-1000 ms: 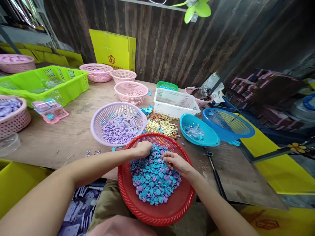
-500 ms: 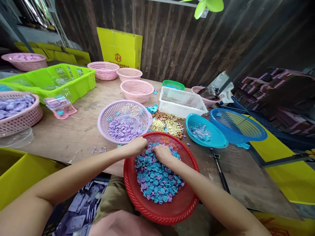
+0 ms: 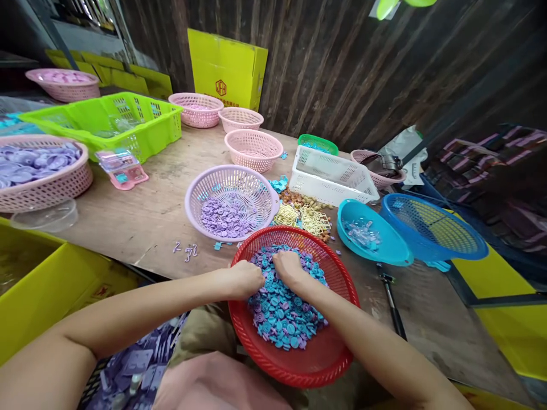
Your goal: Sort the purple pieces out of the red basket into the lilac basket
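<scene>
A red basket (image 3: 294, 373) tilts toward me at the table's front edge, holding a heap of small round blue and purple plastic pieces (image 3: 284, 310). My left hand (image 3: 248, 280) is over the heap's left side, fingers curled down; what they hold, if anything, is hidden. Close beside it, my right hand (image 3: 288, 266) reaches into the upper part of the heap with bent fingers, their tips out of sight. Just beyond stands a lilac basket (image 3: 193, 199) with small purple round pieces (image 3: 224, 217) on its bottom.
Cream frame-shaped pieces (image 3: 314, 219) lie behind the red basket. A turquoise bowl (image 3: 397, 253) of clear pieces, a blue basket (image 3: 465, 242) and a black-handled rod (image 3: 395, 319) are on the right. A white basket (image 3: 329, 185) stands behind, a green crate (image 3: 164, 131) far left.
My left hand has moved down and nearer to me, from the red basket's far rim to the heap's left side. My right hand stays in the heap. The whole view has shifted.
</scene>
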A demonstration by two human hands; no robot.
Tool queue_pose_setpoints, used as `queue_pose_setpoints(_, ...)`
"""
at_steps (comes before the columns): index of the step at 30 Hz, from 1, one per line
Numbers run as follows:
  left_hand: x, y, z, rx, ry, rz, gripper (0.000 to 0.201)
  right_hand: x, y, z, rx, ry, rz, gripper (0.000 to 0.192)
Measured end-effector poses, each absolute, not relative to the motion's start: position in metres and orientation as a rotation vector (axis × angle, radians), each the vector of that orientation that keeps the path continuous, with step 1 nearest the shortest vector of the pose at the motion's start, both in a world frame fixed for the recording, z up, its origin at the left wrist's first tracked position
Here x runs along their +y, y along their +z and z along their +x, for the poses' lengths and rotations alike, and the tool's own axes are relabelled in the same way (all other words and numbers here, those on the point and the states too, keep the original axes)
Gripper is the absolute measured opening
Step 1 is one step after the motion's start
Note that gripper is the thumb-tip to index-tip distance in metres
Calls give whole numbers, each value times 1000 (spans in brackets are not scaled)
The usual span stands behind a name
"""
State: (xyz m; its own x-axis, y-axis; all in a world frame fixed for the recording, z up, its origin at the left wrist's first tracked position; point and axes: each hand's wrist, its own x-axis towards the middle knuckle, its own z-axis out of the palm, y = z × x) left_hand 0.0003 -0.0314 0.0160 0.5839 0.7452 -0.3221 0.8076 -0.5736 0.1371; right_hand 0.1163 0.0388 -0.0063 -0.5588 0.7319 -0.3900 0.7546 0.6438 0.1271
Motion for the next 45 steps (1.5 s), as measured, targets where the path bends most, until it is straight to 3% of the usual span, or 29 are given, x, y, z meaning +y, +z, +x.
queue_pose_setpoints(4, -30, 32, -10, 1332, -311, 2469, 23, 45, 4, 139, 2545, -164, 1328, 24)
queue_pose_setpoints(11, -16, 34, -2, 1444, -210, 2363, 24, 41, 18, 193, 2581, -1420, 1468, 27)
queue_pose_setpoints(16, -14, 23, 10, 1484, -364, 2377, 22, 32, 32, 216, 2439, -1811, 1679, 26)
queue_pose_setpoints(19, -17, 19, 9, 1511, -415, 2379, 19, 46, 33, 259, 2418, -1638, 2240, 28)
queue_pose_setpoints(22, -20, 16, 13, 1490, -294, 2397, 19, 62, 11, 310, 2227, -732, 2677, 17)
queue_pose_setpoints(24, -20, 12, 22, 1404, -174, 2431, 20, 64, -14, 334, 1952, -408, 2575, 15)
queue_pose_setpoints(28, -16, 2, 44, 1307, -137, 2462, 23, 52, -51, 352, 1918, -187, 2320, 22)
queue_pose_setpoints(32, -11, 0, 50, 1321, -262, 2466, 21, 46, -53, 353, 2063, -92, 2194, 28)
queue_pose_setpoints(38, -2, 11, 44, 1339, -215, 2390, 24, 41, -1, 320, 2469, 44, 2291, 28)
queue_pose_setpoints(40, 3, 13, 43, 1427, -157, 2319, 24, 28, 17, 293, 2774, -92, 2180, 22)
queue_pose_setpoints(43, 13, 14, 40, 1622, -117, 2229, 24, 6, 28, 250, 2960, -554, 1589, 17)
queue_pose_setpoints(45, 21, 15, 37, 1705, -112, 2196, 22, -4, 24, 227, 2877, -577, 1367, 17)
